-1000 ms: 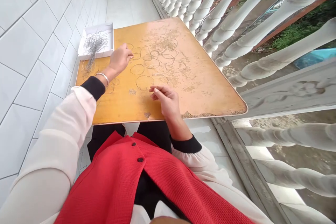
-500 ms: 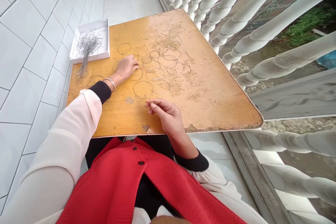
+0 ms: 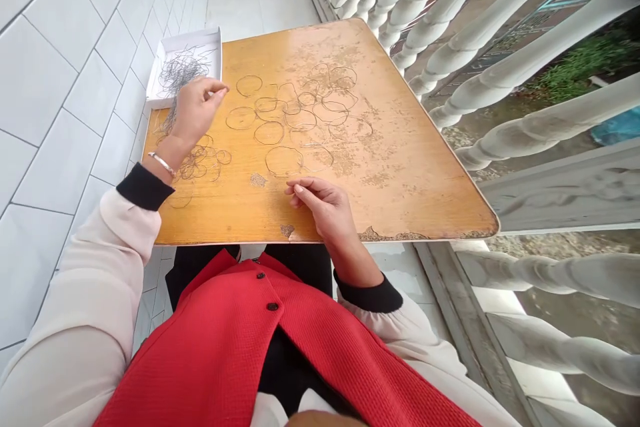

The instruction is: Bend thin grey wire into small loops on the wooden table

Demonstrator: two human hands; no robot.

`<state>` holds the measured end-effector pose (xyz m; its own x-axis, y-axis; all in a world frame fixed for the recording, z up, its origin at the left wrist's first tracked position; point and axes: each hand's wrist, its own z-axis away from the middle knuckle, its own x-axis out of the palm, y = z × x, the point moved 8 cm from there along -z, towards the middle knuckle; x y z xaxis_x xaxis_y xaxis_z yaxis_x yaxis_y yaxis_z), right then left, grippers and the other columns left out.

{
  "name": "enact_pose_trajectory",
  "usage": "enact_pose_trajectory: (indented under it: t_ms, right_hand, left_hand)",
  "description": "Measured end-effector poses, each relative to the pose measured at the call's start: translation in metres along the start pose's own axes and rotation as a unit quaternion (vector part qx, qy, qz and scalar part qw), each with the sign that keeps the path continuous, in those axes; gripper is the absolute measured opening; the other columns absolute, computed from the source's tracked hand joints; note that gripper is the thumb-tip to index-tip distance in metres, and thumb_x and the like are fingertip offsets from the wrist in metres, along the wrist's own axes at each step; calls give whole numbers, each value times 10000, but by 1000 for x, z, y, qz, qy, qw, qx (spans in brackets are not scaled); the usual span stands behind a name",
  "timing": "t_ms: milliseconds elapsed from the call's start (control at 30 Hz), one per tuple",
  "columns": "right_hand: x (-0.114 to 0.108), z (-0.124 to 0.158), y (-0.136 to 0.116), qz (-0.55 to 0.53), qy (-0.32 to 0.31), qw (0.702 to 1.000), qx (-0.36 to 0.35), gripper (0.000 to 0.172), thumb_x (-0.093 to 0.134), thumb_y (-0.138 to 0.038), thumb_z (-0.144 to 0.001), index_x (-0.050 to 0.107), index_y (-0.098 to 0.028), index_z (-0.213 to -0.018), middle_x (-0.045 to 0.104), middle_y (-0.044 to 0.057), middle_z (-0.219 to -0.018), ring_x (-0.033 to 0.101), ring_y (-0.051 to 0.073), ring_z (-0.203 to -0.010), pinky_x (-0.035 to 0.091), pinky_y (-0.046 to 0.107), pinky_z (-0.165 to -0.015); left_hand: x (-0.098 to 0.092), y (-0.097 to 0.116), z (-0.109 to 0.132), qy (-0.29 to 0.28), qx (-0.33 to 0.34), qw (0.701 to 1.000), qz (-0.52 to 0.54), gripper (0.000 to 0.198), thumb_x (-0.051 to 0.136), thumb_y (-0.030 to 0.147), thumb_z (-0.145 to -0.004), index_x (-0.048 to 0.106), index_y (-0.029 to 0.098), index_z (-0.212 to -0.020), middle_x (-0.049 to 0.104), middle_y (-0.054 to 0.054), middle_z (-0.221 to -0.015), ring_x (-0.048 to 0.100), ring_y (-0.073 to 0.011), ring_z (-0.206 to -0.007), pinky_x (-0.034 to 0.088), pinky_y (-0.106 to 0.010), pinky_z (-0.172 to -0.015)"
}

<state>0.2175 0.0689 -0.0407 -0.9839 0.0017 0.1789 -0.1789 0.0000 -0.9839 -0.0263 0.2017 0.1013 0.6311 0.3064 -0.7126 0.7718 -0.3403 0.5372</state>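
Observation:
My left hand [image 3: 195, 110], a bracelet at its wrist, hovers over the table's left side, in front of the white box [image 3: 218, 57]. Its thumb and fingers are pinched together; whatever they hold, if anything, is too fine to make out. The tangle of thin dark wire [image 3: 183, 70] in the box is partly covered by this hand. Near the table's front edge, my right hand [image 3: 330, 210] has thumb and forefinger pressed together, with no object discernible. Just beyond it lies a large thin wire ring [image 3: 284, 148]. Several more wire rings [image 3: 300, 117] spread across the middle, some overlapping.
Smaller wire loops [image 3: 200, 161] lie clustered by my left forearm. The wooden table [image 3: 420, 193] has a worn, peeling surface. A white tiled wall [image 3: 55, 107] runs along the left, and a white balustrade [image 3: 480, 73] stands along the right.
My left hand has lifted away from the rings and moved left and up towards the box. My right hand has barely moved. The view has shifted slightly.

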Motion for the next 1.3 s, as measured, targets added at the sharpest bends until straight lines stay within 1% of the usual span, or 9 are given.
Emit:
enact_pose_trajectory:
  t_ms: [67,167,333,467,567,800,933,1067,1300]
  right_hand:
    - [0,-2,-5,48,-12,999,0,153,783,-331,-761,793,-217,-863,735,11,-757,601,96,-576,495,260,-588]
    - [-7,-20,-28,183,-29,982,-38,140,755,-305,-799,794,-205,-889,726,29,-742,597,129,-573,482,294,-562]
    - [-26,-112,-78,402,16,881,-248,44,749,-263,-812,789,-262,-831,708,43,-767,614,190,-688,533,392,-736]
    - [-11,-200,-56,493,-26,819,-292,87,740,-299,-808,791,-254,-863,708,77,-852,603,204,-737,525,401,-740]
    - [7,-230,-29,545,-75,789,-273,96,726,-310,-814,773,-232,-844,696,83,-908,611,210,-774,513,399,-756]
    - [22,-205,-42,512,-99,795,-310,228,584,-337,-925,737,-235,-790,723,63,-953,623,204,-830,497,357,-749]
    - [21,-188,-52,477,-121,823,-286,211,580,-297,-931,762,-263,-831,739,73,-1073,664,257,-981,496,427,-902]
    - [21,-171,-54,438,-140,848,-262,204,583,-334,-943,766,-272,-879,758,59,-1013,671,248,-972,502,415,-909]
    - [32,-136,-56,469,-193,813,-285,254,527,-380,-992,756,-275,-963,741,43,-936,659,223,-933,498,380,-871]
  left_hand:
    - [-6,-4,20,-18,1,1000,-11,180,567,232,-923,746,239,-919,757,-34,-1003,635,-164,-854,524,-354,-840]
    - [15,-1,40,-92,37,995,-32,198,548,221,-925,746,213,-934,763,-45,-991,656,-177,-892,513,-351,-857]
    - [75,12,17,-156,75,983,-61,196,569,197,-912,763,226,-914,782,-56,-990,675,-201,-912,502,-350,-847]
    - [120,11,-14,-169,63,977,-113,306,484,96,-904,768,189,-972,770,-109,-1073,685,-249,-985,503,-396,-861]
    - [142,7,-18,-178,70,975,-114,317,476,82,-885,764,187,-962,746,-122,-1090,680,-273,-1000,517,-423,-852]
    - [154,5,-17,-202,90,964,-146,205,548,127,-891,739,186,-931,702,-128,-1134,654,-268,-1020,499,-404,-820]
    - [141,13,-20,-201,90,968,-122,200,534,222,-971,734,235,-968,731,-63,-1077,644,-207,-985,495,-381,-862]
    - [124,26,-8,-219,134,963,-87,213,508,248,-1010,713,217,-1060,752,-54,-1082,656,-194,-982,490,-357,-901]
    - [114,34,28,-226,199,940,-159,367,391,302,-1053,703,194,-1214,748,-107,-1074,685,-239,-954,477,-367,-801]
